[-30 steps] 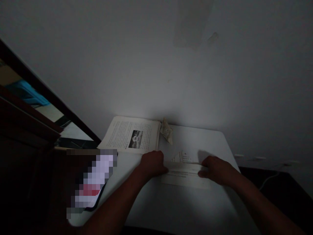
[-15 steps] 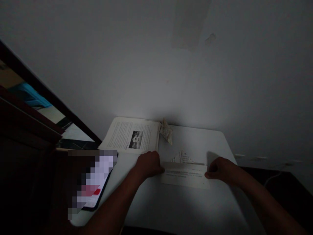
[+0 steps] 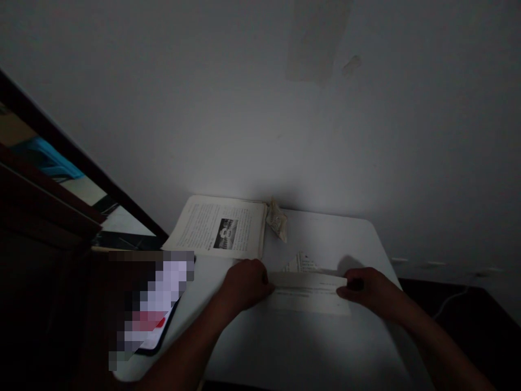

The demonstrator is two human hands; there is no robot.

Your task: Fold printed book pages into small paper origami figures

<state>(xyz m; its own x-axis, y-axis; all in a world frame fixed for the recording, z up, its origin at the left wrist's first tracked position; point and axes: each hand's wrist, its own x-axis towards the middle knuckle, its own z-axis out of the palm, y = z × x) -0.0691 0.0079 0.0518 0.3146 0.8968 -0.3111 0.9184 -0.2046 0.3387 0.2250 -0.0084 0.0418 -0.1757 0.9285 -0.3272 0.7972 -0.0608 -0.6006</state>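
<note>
Left fingers (image 3: 265, 294): we're pinching the left end of our paper sheet (image 3: 307, 300).
Right fingers (image 3: 345, 293): just shifted slightly inward, gripping its right end.
Our paper sheet: between the fingers, likely steadier for that shift.

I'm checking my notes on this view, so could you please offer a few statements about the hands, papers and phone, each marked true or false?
1. The left hand and right hand are at opposite ends of a sheet. True.
2. The sheet's visible side is blank. False: lines of print show on it.
3. The stacked pages have a dark picture on top. True.
4. The phone lies right of the sheet. False: it lies left of it.
5. The folded paper lies nearer the person than the sheet. False: it lies farther away, beside the stacked pages.
</note>
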